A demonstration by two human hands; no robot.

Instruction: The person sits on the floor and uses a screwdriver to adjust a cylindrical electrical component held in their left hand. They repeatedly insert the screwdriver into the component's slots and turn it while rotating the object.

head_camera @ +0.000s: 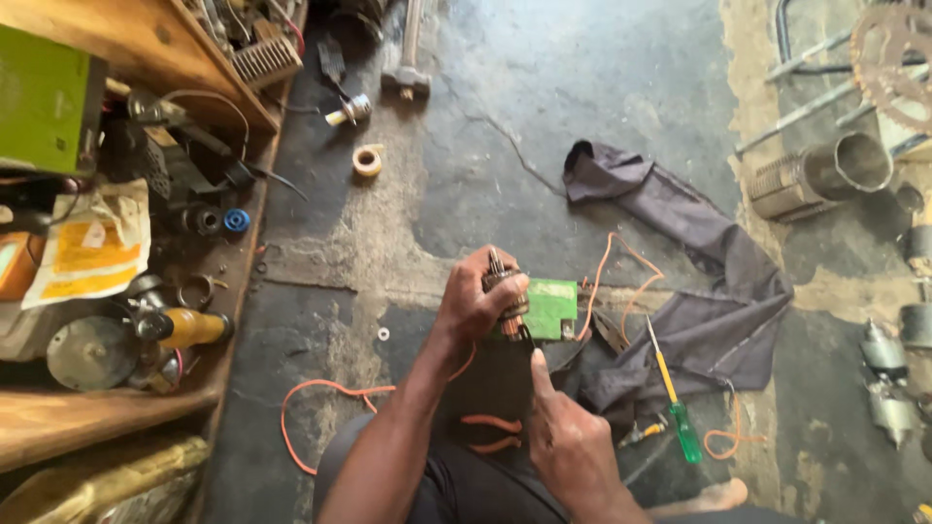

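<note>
**A:** Left hand is wrapped tight round a small copper-wound motor armature, held mid-scene above the dark concrete floor. Right hand comes up from the near side, index finger extended to the armature's lower end, other fingers curled in, gripping nothing I can see.

**B:** And crowding them?

**A:** A green rectangular box touching the armature on its right, orange wire looping near-left and far-right. A crumpled dark grey cloth sprawls to the right. On its near edge lies a screwdriver with yellow shaft and green handle. Orange-handled pliers sit under the right wrist, partly hidden.

**B:** Any packaging?

**A:** On the low wooden shelf at left: a creased white-and-yellow paper packet, a green metal box at the far corner, a yellow cylindrical can. A cream tape roll rests on the floor beyond.

**B:** What's unclear?

**A:** The ribbed grey metal cylinder and rusty toothed sprocket far right are cut by the frame. What the green box connects to is covered by the hand.
</note>
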